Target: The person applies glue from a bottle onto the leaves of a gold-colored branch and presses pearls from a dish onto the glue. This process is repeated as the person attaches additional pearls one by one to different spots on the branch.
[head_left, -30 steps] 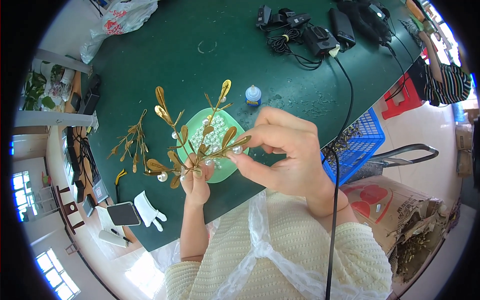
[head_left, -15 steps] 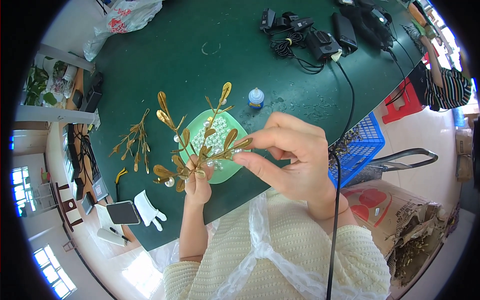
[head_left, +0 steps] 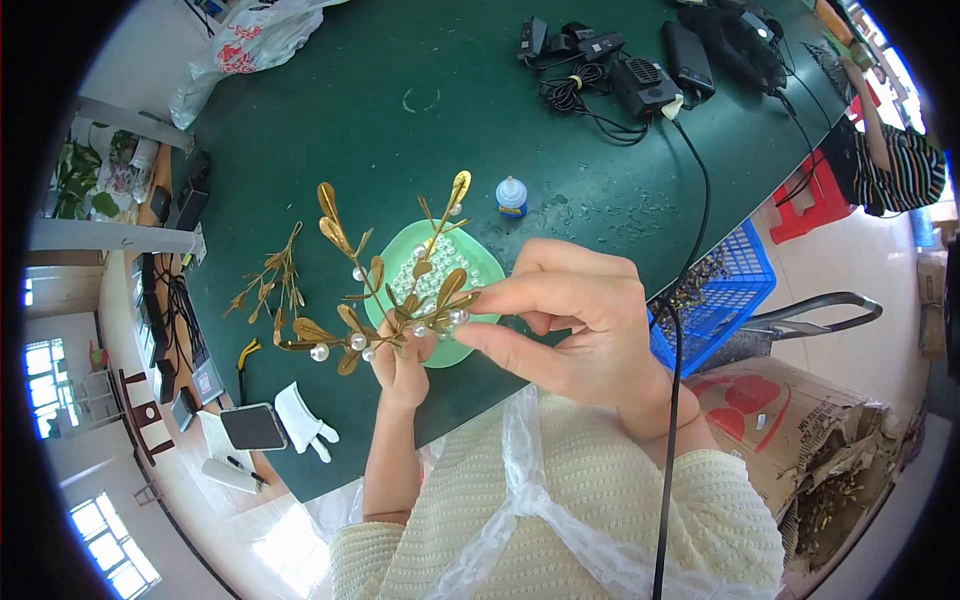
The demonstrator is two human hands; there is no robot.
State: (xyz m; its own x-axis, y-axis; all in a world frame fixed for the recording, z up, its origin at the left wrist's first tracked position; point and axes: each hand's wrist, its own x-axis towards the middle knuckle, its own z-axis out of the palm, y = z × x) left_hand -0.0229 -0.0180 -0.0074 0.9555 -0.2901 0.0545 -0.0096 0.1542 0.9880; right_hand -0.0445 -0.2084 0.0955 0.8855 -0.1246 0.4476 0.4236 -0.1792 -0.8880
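My left hand (head_left: 403,372) pinches the stem of a gold leafy branch (head_left: 385,300) with white pearl beads along its twigs. My right hand (head_left: 585,320) has thumb and forefinger closed at a twig on the branch's right side, around a pearl bead (head_left: 458,316); the fingertips partly cover the contact. Beneath the branch sits a light green dish (head_left: 487,262) holding many loose pearl beads (head_left: 437,268). A small blue-labelled bottle (head_left: 511,197) stands upright just beyond the dish. Left of it, a second gold branch (head_left: 281,275) lies on the table.
On the green table (head_left: 400,150) are black devices with cables (head_left: 610,75), a plastic bag (head_left: 250,45), a phone (head_left: 254,427) and a white glove (head_left: 303,422). A black cable (head_left: 677,400) hangs past my right wrist. A blue basket (head_left: 735,280) and a torn carton (head_left: 770,420) stand at right.
The branch has turned slightly, its left twigs swinging lower and more beads showing. My right fingertips have shifted a little left and down with the twig.
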